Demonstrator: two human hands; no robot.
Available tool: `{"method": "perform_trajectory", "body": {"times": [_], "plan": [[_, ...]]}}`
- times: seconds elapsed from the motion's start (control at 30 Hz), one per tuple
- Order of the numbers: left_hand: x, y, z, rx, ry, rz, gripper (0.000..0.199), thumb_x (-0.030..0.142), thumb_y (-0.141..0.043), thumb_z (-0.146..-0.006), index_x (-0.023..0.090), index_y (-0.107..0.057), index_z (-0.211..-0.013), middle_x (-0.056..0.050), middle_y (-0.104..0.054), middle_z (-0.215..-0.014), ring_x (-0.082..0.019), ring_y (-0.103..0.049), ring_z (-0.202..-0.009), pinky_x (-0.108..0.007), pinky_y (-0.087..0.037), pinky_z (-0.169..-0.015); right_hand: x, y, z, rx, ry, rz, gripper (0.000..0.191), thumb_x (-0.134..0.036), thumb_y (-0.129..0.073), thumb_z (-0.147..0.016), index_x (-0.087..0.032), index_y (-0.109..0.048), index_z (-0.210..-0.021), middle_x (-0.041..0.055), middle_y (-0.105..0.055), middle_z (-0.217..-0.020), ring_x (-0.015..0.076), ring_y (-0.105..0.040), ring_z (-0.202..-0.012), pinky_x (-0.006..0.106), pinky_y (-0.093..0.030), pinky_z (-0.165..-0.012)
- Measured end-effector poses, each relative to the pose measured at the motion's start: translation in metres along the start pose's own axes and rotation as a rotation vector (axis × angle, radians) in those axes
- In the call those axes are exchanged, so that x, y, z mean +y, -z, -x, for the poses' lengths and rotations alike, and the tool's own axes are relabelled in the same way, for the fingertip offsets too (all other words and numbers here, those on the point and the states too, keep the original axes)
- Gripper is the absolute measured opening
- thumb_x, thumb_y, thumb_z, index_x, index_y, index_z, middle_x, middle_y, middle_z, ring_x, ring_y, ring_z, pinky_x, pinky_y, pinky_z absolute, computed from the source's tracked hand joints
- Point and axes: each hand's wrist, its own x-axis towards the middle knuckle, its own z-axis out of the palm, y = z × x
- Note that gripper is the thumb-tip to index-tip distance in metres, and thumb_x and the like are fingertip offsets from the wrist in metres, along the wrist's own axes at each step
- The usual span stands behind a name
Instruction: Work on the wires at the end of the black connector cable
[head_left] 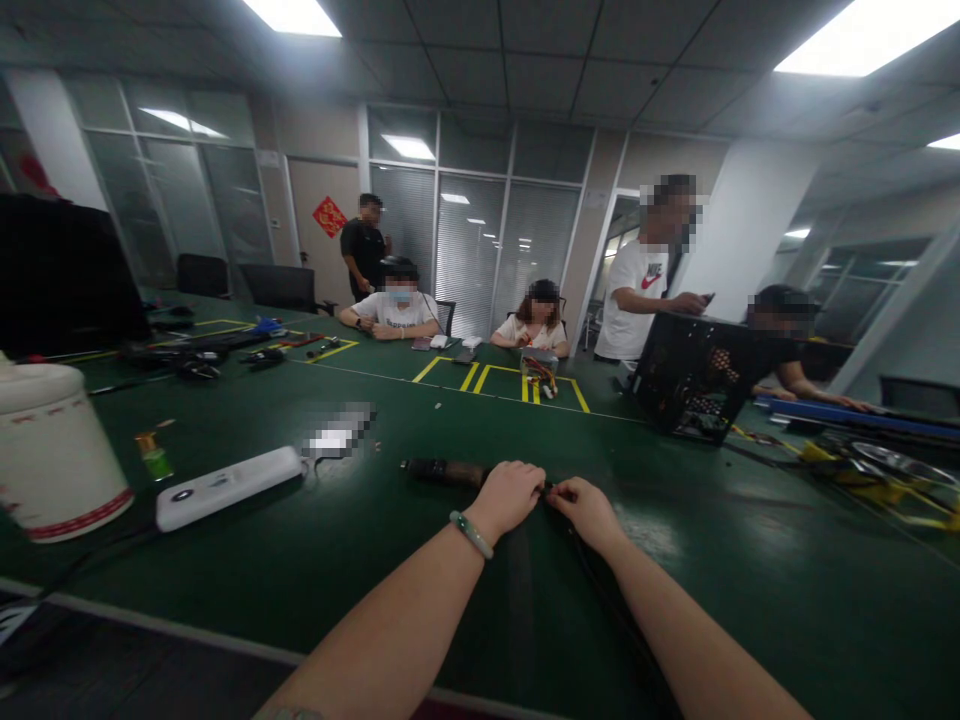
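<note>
A dark, slim tool (pixel 454 471) that looks like an electric screwdriver lies on the green table, its narrow metal tip pointing left. My left hand (pixel 512 492), with a green-white bangle at the wrist, is closed over the tool's rear end. Just to the right, my right hand (pixel 589 508) pinches the black cable (pixel 600 580) close to where it meets the tool. The two hands' fingertips nearly touch there. From my right hand the cable runs down toward the table's near edge. My fingers hide the joint between cable and tool.
On the left stand a white power strip (pixel 232 488), a small green bottle (pixel 154 456) and a large white canister (pixel 56 455). A black computer case (pixel 694 375) stands at the right, near yellow cable coils (pixel 862 470). Several people sit or stand beyond the green table (pixel 360 570).
</note>
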Motion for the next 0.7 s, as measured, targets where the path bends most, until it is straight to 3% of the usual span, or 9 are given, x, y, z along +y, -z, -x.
{"method": "perform_trajectory", "body": {"times": [0.23, 0.37, 0.7], "plan": [[-0.0020, 0.0006, 0.0014, 0.039, 0.000, 0.062, 0.012, 0.020, -0.059, -0.087, 0.020, -0.058, -0.099, -0.003, -0.064, -0.102, -0.020, -0.058, -0.097, -0.033, -0.042, -0.089, 0.0015, -0.0001, -0.0003, 0.001, 0.005, 0.012, 0.014, -0.032, -0.063, -0.080, -0.021, -0.071, -0.082, 0.0023, -0.065, -0.086, 0.0187, -0.062, -0.081, 0.027, -0.044, -0.073], [-0.0032, -0.0004, 0.0017, 0.030, -0.007, 0.067, 0.007, 0.020, -0.056, -0.089, 0.020, -0.060, -0.095, -0.004, -0.064, -0.104, -0.020, -0.057, -0.100, -0.034, -0.041, -0.093, 0.0019, 0.0000, -0.0007, -0.009, 0.011, 0.006, 0.014, -0.033, -0.063, -0.080, -0.021, -0.071, -0.082, 0.0021, -0.066, -0.085, 0.0188, -0.062, -0.081, 0.027, -0.044, -0.073], [0.0043, -0.0023, -0.0014, 0.001, 0.015, -0.016, 0.007, 0.017, -0.051, -0.092, 0.019, -0.057, -0.092, -0.004, -0.063, -0.097, -0.020, -0.056, -0.094, -0.033, -0.041, -0.082, 0.0000, 0.0036, -0.0033, -0.095, 0.001, 0.026, 0.016, -0.032, -0.063, -0.080, -0.021, -0.073, -0.088, 0.0037, -0.070, -0.091, 0.0206, -0.064, -0.084, 0.028, -0.044, -0.072]]}}
